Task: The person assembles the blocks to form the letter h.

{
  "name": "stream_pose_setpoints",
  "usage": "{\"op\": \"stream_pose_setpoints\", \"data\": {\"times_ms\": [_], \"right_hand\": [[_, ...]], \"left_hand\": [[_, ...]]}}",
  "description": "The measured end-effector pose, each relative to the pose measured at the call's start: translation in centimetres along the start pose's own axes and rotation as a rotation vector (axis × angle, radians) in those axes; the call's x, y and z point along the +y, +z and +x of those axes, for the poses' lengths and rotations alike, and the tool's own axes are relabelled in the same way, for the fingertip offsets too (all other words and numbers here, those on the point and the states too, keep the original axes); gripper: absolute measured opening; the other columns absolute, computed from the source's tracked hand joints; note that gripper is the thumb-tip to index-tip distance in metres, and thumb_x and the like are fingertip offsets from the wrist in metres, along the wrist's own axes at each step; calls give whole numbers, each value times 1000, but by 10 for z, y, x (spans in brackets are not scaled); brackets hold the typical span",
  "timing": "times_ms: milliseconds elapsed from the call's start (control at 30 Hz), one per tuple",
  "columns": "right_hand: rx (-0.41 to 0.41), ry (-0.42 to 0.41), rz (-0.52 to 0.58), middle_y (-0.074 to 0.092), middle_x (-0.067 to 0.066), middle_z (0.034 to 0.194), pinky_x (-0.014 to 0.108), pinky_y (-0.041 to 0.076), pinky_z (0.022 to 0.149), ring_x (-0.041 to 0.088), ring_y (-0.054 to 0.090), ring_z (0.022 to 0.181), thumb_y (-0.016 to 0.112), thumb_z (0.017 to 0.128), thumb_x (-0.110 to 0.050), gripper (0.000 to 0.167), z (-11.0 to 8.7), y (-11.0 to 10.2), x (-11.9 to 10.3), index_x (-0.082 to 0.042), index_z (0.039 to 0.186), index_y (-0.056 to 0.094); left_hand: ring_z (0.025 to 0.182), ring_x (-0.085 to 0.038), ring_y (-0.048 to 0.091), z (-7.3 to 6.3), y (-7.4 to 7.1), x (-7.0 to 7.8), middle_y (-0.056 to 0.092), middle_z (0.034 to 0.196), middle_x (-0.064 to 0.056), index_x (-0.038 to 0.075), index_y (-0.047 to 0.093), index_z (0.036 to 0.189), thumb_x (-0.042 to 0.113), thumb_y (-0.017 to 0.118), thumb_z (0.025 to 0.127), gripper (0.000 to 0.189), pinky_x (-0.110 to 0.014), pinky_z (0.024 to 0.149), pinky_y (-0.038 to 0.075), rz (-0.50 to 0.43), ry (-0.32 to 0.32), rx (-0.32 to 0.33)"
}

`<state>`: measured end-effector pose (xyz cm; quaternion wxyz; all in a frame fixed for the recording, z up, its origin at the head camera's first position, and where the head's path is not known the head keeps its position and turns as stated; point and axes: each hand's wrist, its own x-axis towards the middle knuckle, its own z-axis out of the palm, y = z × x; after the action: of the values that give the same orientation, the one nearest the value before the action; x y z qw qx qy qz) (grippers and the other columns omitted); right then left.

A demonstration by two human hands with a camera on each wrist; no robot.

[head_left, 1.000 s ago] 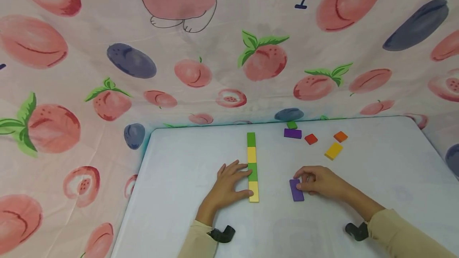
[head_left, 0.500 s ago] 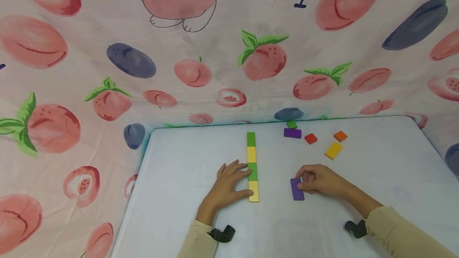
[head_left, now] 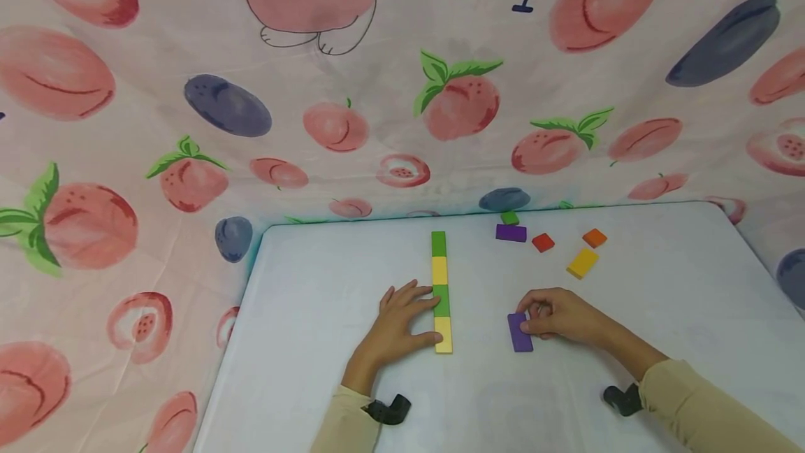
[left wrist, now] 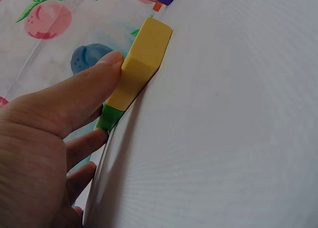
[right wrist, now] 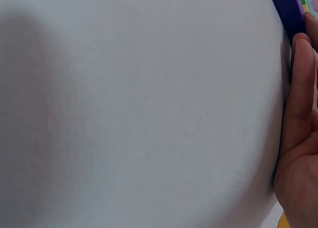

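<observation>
A straight row of blocks runs front to back on the white table: pale yellow block [head_left: 443, 336] nearest, then green block [head_left: 441, 305], yellow block [head_left: 439, 270] and green block [head_left: 438, 244]. My left hand [head_left: 393, 324], fingers spread, lies along the row's left side. Its thumb touches the pale yellow block [left wrist: 141, 59] and a fingertip touches the nearer green one. To the right, apart from the row, my right hand [head_left: 566, 317] pinches a purple block [head_left: 520, 333] at its right side. The right wrist view shows that purple block [right wrist: 289, 9] by the fingertips.
Toward the table's [head_left: 314, 285] back right lie a second purple block [head_left: 511, 233], a small green block [head_left: 509, 217] behind it, a red block [head_left: 544, 242], an orange block [head_left: 594, 238] and a yellow block [head_left: 582, 263]. A fruit-print cloth [head_left: 352, 180] hangs behind.
Over the last second the right hand and its purple block have shifted only very slightly. The left hand and the row have stayed put.
</observation>
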<state>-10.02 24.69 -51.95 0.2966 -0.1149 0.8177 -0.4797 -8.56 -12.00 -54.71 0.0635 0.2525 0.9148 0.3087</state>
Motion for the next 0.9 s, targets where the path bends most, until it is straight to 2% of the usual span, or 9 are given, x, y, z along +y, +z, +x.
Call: {"op": "stream_pose_setpoints", "data": {"times_ms": [300,700,900], "right_hand": [[12,-20,-42,58,6,79,22,47,59,17,58,61,81,88,-28,31,1,1,0,-12,112,71],[63,27,-58,58,4,78,24,44,57,18,59,61,84,84,-35,33,3,6,0,-16,109,73],[68,15,-68,57,3,76,23,44,57,17,58,60,84,84,-34,32,3,7,0,-16,109,73]], "left_hand": [[156,-23,26,0,0,0,48,156,4,26,59,145,54,74,87,66,-61,125,12,4,4,-1],[156,-23,27,0,-1,1,49,155,4,25,60,144,52,75,87,66,-61,125,12,-2,4,0],[156,-23,27,0,-1,1,49,156,4,26,60,145,52,75,87,66,-60,125,12,0,1,-2]]}}
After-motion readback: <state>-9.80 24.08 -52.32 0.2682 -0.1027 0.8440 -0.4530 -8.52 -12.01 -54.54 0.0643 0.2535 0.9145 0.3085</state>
